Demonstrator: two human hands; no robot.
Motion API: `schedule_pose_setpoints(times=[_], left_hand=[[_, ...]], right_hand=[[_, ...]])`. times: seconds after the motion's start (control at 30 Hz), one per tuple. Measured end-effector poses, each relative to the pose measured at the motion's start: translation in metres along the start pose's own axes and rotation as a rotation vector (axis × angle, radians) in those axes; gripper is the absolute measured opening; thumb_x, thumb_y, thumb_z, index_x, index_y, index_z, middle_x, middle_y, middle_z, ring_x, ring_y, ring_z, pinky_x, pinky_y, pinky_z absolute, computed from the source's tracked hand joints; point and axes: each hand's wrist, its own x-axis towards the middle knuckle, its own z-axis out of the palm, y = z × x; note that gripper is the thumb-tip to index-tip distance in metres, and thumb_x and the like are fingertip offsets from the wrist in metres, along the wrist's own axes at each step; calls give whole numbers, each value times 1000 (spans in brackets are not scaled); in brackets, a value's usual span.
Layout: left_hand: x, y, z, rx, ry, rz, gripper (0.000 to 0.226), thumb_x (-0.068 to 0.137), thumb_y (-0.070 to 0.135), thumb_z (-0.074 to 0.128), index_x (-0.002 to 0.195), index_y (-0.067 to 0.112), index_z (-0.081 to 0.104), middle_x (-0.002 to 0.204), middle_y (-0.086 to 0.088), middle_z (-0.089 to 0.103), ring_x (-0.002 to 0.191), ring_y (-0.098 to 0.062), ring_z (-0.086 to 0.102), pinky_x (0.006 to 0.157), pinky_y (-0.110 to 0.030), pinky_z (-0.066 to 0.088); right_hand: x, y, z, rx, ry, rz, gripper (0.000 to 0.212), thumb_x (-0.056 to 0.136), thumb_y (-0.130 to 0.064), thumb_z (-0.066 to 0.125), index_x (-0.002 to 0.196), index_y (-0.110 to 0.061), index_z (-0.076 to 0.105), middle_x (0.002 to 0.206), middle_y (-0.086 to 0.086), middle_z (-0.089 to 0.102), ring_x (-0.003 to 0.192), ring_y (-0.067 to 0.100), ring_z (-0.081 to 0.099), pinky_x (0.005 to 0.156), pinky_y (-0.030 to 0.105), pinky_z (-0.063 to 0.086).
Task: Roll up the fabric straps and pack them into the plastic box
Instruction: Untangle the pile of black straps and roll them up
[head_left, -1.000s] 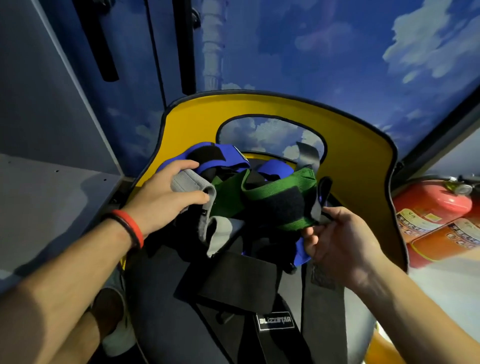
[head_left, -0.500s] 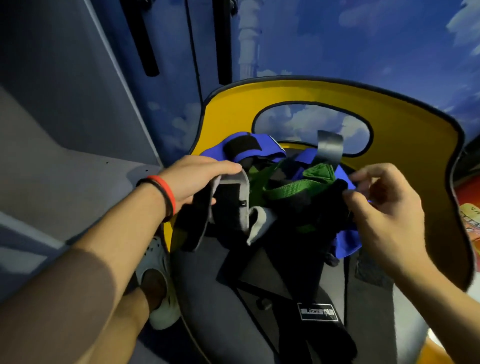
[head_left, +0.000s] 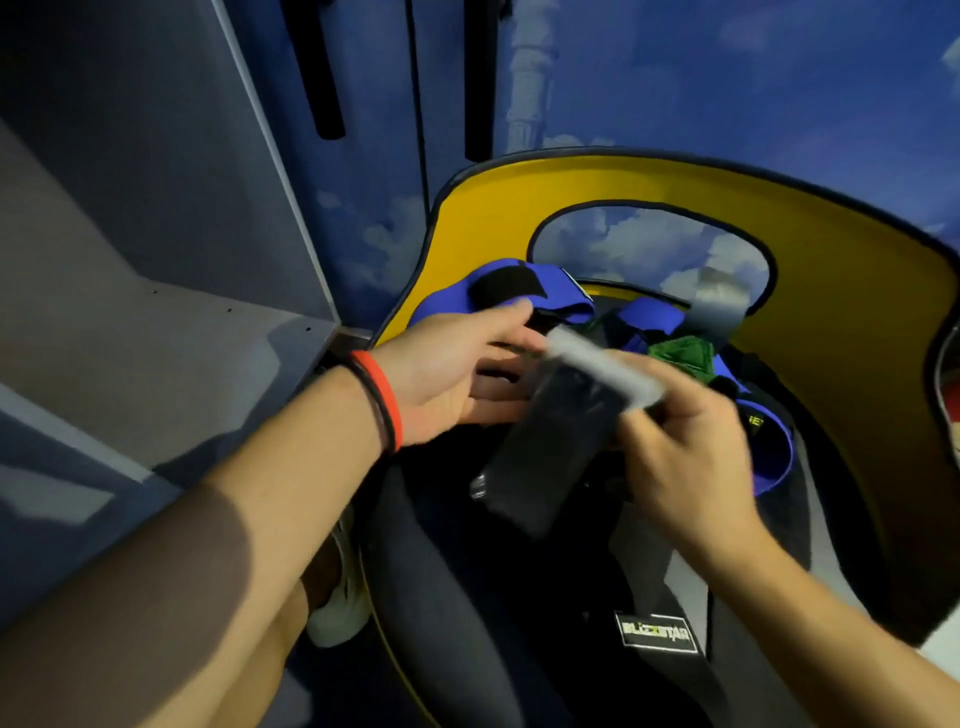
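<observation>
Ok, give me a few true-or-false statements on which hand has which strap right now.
1. The right hand grips the grey-edged black strap. True.
2. The red wristband is on the right wrist. False: it is on the left wrist.
3. The left hand holds the green strap. False: it lies in the pile, in neither hand.
4. A blue strap lies just beyond the left hand's fingers. True.

Left hand (head_left: 452, 374) is held open with fingers extended rightwards, forearm angled in from lower left. Right hand (head_left: 685, 452) is motion-blurred. Its fingers are curled and pinched on a strap (head_left: 550, 441).
</observation>
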Motion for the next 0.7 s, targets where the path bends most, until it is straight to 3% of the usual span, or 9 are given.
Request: schedule_pose_setpoints(times=[0.1, 0.2, 0.27, 0.33, 0.4, 0.5, 0.57, 0.63, 0.7], left_hand=[[-3, 11, -30, 75, 109, 13, 43, 103, 45, 47, 106, 9, 70, 98, -7, 77, 83, -20, 75, 67, -31, 61], [1, 14, -53, 110, 267, 33, 30, 102, 35, 53, 101, 11, 71, 104, -9, 76, 94, -21, 75, 80, -36, 59], [6, 10, -60, 143, 327, 20, 22, 99, 27, 59, 102, 9, 72, 107, -10, 75, 99, -22, 73, 88, -38, 58], [11, 6, -63, 210, 344, 6, 18, 97, 20, 62, 108, 9, 71, 111, -9, 73, 104, -21, 70, 92, -38, 56], [17, 2, -62, 298, 339, -5, 18, 100, 15, 58, 113, 12, 70, 116, -6, 69, 110, -20, 65, 91, -36, 55], [32, -8, -60, 481, 405, 32, 24, 100, 5, 53, 116, 14, 68, 117, -6, 64, 107, -20, 60, 79, -29, 52], [45, -17, -60, 686, 429, 94, 36, 94, 7, 63, 128, 17, 62, 132, -8, 55, 112, -22, 56, 88, -29, 48], [59, -31, -61, 879, 415, 116, 66, 87, 15, 73, 146, 25, 45, 152, -5, 32, 134, -24, 43, 108, -30, 35], [76, -46, -61, 985, 392, 106, 93, 81, 19, 79, 156, 32, 25, 163, 3, 6, 145, -24, 31, 117, -32, 29]], right_hand=[[7, 2, -15, 271, 118, 300, 13, 95, -23, 64, 97, -19, 76, 94, 10, 77, 84, 23, 72, 76, 48, 62], [9, 1, -29, 426, 224, 516, 14, 97, -30, 67, 96, -22, 78, 97, 2, 79, 84, 17, 74, 72, 35, 59], [9, 4, -40, 396, 249, 577, 18, 95, -33, 69, 100, -17, 77, 90, -1, 78, 78, 15, 74, 65, 29, 58], [10, 11, -51, 215, 232, 621, 24, 96, -36, 68, 103, -14, 75, 83, 2, 77, 67, 15, 71, 52, 25, 55], [13, 17, -60, 38, 147, 683, 35, 93, -45, 71, 97, -10, 73, 82, 10, 75, 64, 22, 66, 55, 33, 53], [15, 21, -66, -63, -13, 797, 51, 88, -48, 74, 91, 2, 66, 65, 17, 65, 56, 27, 59, 60, 39, 50], [16, 22, -66, -145, -89, 804, 45, 92, -43, 70, 91, 2, 67, 59, 19, 62, 55, 28, 58, 64, 44, 50], [15, 23, -65, -163, -133, 799, 38, 95, -36, 67, 93, 2, 67, 60, 19, 63, 53, 27, 58, 63, 41, 52], [15, 24, -64, -151, -157, 823, 35, 96, -30, 67, 94, 5, 64, 62, 19, 64, 50, 25, 58, 59, 36, 53]])
